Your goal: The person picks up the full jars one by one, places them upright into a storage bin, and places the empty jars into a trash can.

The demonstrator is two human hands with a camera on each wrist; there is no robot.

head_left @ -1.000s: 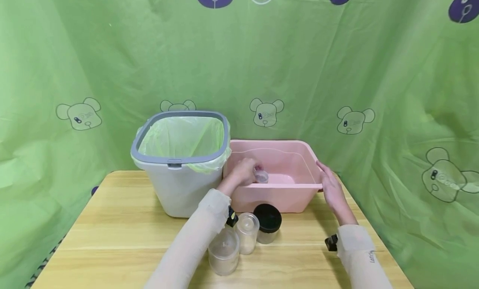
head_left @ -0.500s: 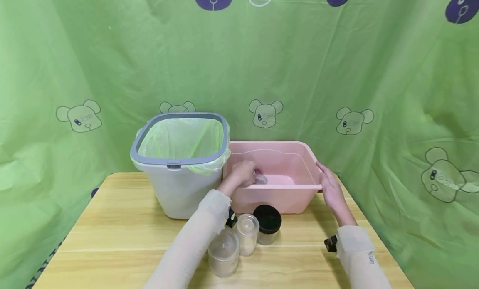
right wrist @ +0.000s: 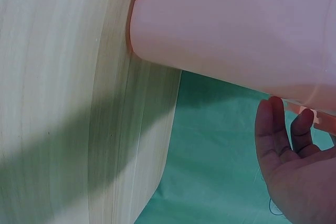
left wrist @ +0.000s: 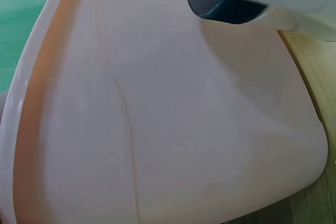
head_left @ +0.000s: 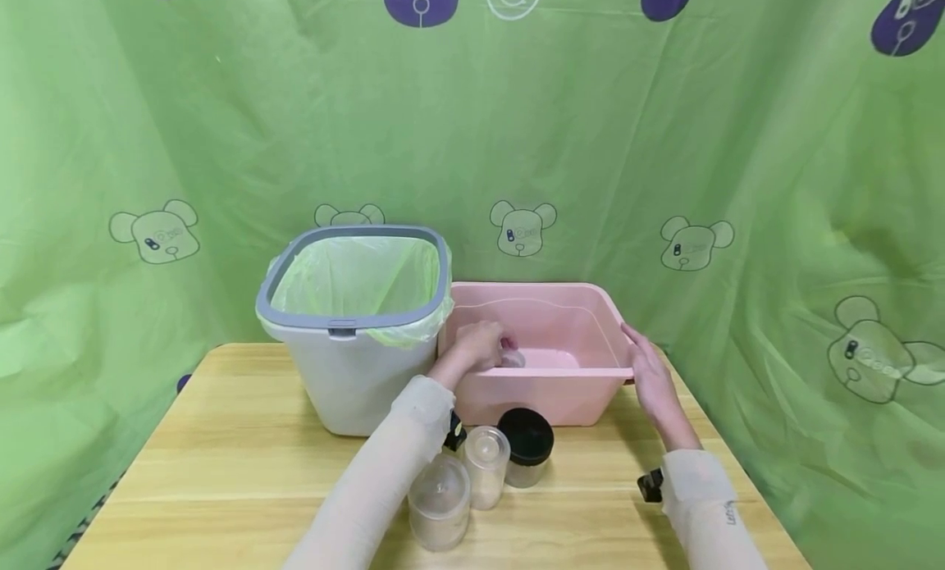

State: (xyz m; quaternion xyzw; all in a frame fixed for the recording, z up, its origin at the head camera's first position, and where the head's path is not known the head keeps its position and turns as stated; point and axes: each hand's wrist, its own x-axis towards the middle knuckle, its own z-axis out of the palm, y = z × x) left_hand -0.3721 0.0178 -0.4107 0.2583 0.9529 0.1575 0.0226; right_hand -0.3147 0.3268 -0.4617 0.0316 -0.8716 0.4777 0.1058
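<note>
My left hand [head_left: 480, 344] reaches over the front wall into a pink basin [head_left: 539, 398], low at its left end. Between its fingers is a small clear plastic container [head_left: 513, 358], mostly covered by the hand. At the basin's right end, my right hand [head_left: 651, 381] grips the rim; the right wrist view has its bent fingers [right wrist: 275, 124] up against the outside wall. Below the left forearm stand a wide clear jar [head_left: 439, 504], a narrower clear jar [head_left: 487, 469] and a jar with a black lid [head_left: 527, 435], close together in front of the basin.
A grey-white bin [head_left: 354, 381] lined with a pale green bag [head_left: 354, 275] stands against the basin's left side. Wooden tabletop [head_left: 221, 447] runs out to the left. Behind everything hangs a green curtain [head_left: 591, 143] with bear prints.
My left hand has sunk slightly deeper into the basin with the clear container, and less of the container shows. My right hand stays at the rim. The head view has tilted up a little.
</note>
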